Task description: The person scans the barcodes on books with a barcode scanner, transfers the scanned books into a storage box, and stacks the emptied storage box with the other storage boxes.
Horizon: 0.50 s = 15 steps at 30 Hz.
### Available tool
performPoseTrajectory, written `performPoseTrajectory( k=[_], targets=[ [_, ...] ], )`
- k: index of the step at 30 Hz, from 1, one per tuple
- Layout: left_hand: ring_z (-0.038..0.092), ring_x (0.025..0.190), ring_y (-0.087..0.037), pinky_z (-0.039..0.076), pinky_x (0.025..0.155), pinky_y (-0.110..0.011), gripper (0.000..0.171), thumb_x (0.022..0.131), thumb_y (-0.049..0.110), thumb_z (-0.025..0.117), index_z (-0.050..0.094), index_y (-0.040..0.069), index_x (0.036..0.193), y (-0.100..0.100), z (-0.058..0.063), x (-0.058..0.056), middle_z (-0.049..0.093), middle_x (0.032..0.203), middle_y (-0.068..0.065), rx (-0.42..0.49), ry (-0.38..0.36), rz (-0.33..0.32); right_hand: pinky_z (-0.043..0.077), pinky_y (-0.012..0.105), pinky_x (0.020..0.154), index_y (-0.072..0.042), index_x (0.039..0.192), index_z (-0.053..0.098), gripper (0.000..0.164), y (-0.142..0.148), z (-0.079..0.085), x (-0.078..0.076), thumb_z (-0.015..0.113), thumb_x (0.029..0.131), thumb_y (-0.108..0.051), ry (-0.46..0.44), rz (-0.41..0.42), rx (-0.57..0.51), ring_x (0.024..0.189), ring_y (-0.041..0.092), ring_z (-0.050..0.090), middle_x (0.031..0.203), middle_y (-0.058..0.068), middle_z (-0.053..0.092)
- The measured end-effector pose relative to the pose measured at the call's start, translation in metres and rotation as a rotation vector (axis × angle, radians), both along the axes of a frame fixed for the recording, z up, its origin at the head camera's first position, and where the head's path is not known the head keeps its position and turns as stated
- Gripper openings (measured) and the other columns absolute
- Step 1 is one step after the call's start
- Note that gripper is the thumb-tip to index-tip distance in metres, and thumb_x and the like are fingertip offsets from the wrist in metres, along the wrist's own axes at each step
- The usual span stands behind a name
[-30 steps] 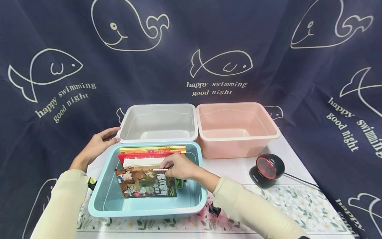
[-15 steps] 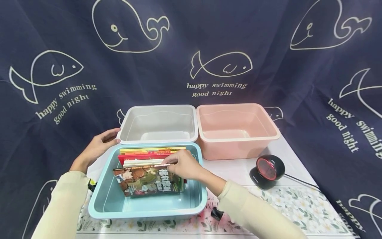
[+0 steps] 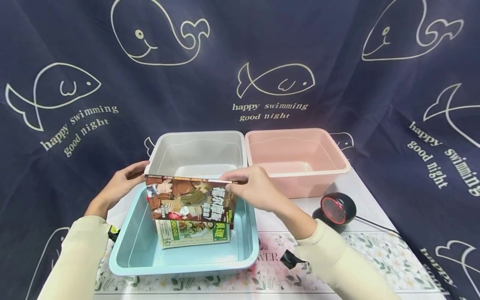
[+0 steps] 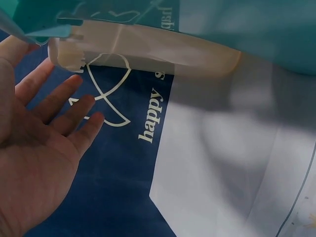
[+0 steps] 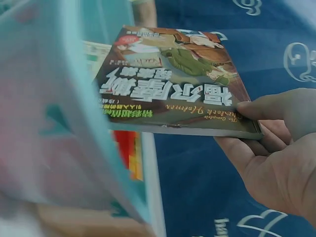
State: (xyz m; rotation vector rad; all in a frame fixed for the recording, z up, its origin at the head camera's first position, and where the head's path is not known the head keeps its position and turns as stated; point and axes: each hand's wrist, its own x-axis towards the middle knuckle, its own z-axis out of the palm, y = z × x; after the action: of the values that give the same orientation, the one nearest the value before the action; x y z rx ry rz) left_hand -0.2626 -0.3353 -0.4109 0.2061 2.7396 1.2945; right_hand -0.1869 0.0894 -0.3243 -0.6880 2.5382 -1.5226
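My right hand pinches a brown illustrated book by its upper right corner, the thumb on its front cover. In the right wrist view the same book shows white lettering, with the fingers behind it. It hangs over the light blue bin and hides most of the books inside. Below it a green-and-cream book stands in the bin. My left hand is at the left edge of the grey bin; in the left wrist view the fingers of that hand are spread and hold nothing.
A pink bin stands to the right of the grey one, behind the blue bin. On the right side of the table sits a black round device with a cable. A dark printed curtain hangs behind.
My right hand has lifted the brown book up out of the blue bin, uncovering the green-and-cream book behind it. The left hand has stayed at the grey bin's edge.
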Motion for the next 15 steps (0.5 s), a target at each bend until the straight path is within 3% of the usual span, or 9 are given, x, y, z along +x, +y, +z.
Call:
performPoseTrajectory(
  k=[3, 5, 8, 10, 11, 15],
  targets=[
    [0.045, 0.145, -0.042, 0.042, 0.116, -0.062, 0.074, 0.103, 0.047, 0.061, 0.032, 0.015, 0.163, -0.001, 0.0, 0.0, 0.042, 0.162, -0.021, 0.012, -0.019, 0.007, 0.043, 0.019, 0.052, -0.01, 0.116, 0.079, 0.027, 0.012, 0.013, 0.003, 0.071, 0.091, -0.004, 0.005, -0.027, -0.03, 0.057, 0.008, 0.057, 0.106, 0.01, 0.08],
    [0.044, 0.145, -0.045, 0.038, 0.116, -0.067, 0.075, 0.103, 0.045, 0.062, 0.031, 0.014, 0.163, 0.0, 0.0, -0.001, 0.041, 0.162, -0.023, 0.017, -0.034, 0.02, 0.04, 0.02, 0.049, -0.009, 0.116, 0.079, 0.026, 0.021, 0.021, 0.006, 0.07, 0.092, -0.003, 0.017, -0.045, -0.044, 0.056, 0.007, 0.054, 0.101, 0.011, 0.08],
    [0.043, 0.145, -0.047, 0.035, 0.117, -0.068, 0.075, 0.103, 0.04, 0.063, 0.029, 0.014, 0.164, 0.0, 0.0, -0.001, 0.038, 0.162, -0.025, 0.027, -0.048, 0.027, 0.051, 0.02, 0.057, -0.009, 0.115, 0.079, 0.025, 0.036, 0.031, 0.011, 0.07, 0.092, -0.004, 0.049, -0.084, -0.044, 0.063, 0.006, 0.062, 0.1, 0.01, 0.08],
    [0.043, 0.145, -0.047, 0.035, 0.117, -0.068, 0.074, 0.103, 0.04, 0.063, 0.028, 0.015, 0.164, 0.001, 0.0, -0.002, 0.038, 0.163, -0.025, 0.029, -0.053, 0.028, 0.057, 0.022, 0.07, -0.009, 0.114, 0.079, 0.024, 0.048, 0.037, 0.015, 0.07, 0.093, -0.004, 0.069, -0.112, -0.039, 0.076, 0.009, 0.07, 0.1, 0.008, 0.081],
    [0.044, 0.144, -0.046, 0.035, 0.117, -0.068, 0.074, 0.103, 0.04, 0.063, 0.028, 0.016, 0.164, 0.001, 0.0, -0.002, 0.038, 0.163, -0.024, 0.03, -0.054, 0.026, 0.059, 0.022, 0.077, -0.01, 0.114, 0.079, 0.024, 0.055, 0.039, 0.017, 0.07, 0.093, -0.004, 0.079, -0.129, -0.03, 0.082, 0.009, 0.073, 0.101, 0.007, 0.081],
    [0.046, 0.143, -0.045, 0.037, 0.115, -0.067, 0.074, 0.103, 0.042, 0.062, 0.028, 0.017, 0.165, 0.001, 0.001, -0.001, 0.038, 0.163, -0.023, 0.02, -0.051, 0.022, 0.058, 0.022, 0.083, -0.014, 0.113, 0.079, 0.022, 0.085, 0.044, 0.029, 0.071, 0.094, -0.007, 0.09, -0.215, -0.011, 0.084, 0.013, 0.075, 0.097, 0.004, 0.081]
  ],
)
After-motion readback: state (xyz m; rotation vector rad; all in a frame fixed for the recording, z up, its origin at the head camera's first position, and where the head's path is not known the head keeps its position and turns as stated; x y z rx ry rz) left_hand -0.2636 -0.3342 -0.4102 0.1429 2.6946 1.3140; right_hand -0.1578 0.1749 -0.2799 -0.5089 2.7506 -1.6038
